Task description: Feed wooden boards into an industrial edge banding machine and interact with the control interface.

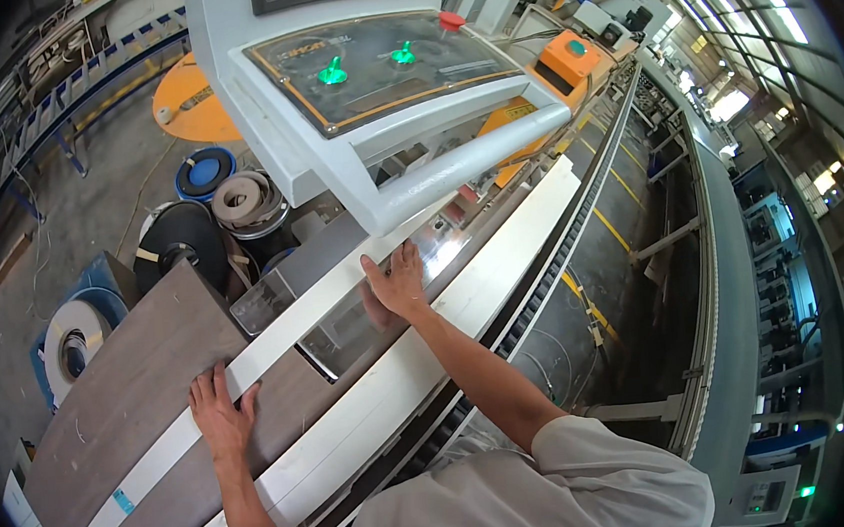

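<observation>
A long, narrow white board [163, 462] with a small blue label lies across a brown work surface [141, 378] and runs up over a shiny metal bed [343, 336]. My left hand [222, 413] rests on top of this board, fingers spread and thumb apart. Farther up, my right hand [399, 288] lies at the board's near edge above the metal bed, its fingers stretched out and not closed round anything. The far end of the board passes under a grey control panel [374, 62].
Longer white panels [355, 420] lie beside a black roller track [536, 304] nearer me. A grey bar handle [474, 164] juts out below the control panel. Several rolls of edging tape [179, 240] stand on the floor at left, near an orange round table [197, 102].
</observation>
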Demonstrator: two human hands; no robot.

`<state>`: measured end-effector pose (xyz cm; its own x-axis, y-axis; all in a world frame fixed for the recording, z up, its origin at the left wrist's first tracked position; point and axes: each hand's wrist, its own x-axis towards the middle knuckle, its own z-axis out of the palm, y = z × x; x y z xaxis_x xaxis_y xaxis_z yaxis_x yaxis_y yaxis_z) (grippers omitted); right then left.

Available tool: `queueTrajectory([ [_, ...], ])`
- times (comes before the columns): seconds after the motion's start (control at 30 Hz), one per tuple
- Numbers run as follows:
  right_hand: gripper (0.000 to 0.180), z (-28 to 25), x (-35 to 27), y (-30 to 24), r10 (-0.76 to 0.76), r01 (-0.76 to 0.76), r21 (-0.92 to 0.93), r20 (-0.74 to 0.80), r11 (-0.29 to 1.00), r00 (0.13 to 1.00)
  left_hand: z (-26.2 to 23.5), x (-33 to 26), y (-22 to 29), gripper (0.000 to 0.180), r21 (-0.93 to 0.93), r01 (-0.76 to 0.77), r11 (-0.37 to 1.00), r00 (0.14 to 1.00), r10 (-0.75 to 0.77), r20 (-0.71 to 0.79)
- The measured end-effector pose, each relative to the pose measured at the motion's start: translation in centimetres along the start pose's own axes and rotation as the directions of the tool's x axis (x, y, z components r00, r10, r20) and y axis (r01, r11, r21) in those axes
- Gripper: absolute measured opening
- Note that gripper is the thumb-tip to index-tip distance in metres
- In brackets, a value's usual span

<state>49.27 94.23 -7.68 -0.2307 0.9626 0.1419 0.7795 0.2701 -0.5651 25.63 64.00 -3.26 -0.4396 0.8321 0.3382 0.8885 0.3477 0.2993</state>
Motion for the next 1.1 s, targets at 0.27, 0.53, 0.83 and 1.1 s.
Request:
queueTrajectory([
  [0.27,0.107,-1.4,1.0,0.6,-0.053,0.049,0.038,0.105,0.998,0.993,0.2,-0.2,0.1,0.065,0.024,0.016,1.000,1.000,-0.016,0.004],
  [0.53,0.118,-0.3,-0.1,0.0,0.052,-0.040,-0.055,0.251,0.998,0.967,-0.1,-1.1,-0.3,0.063,0.006,0.001,1.000,1.000,-0.001,-0.010],
  [0.83,0.072,-0.3,6.6,9.3,-0.227,0.200,0.285,0.068,0.938,0.971,1.1,1.7,0.5,0.059,-0.073,-0.077,0.994,0.994,0.071,-0.085],
  [1.1,0.106,1.1,1.0,2.6,-0.126,0.103,0.174,0.128,0.979,0.984,0.9,-1.4,-1.2,0.063,-0.004,-0.009,1.000,0.998,0.009,-0.055],
])
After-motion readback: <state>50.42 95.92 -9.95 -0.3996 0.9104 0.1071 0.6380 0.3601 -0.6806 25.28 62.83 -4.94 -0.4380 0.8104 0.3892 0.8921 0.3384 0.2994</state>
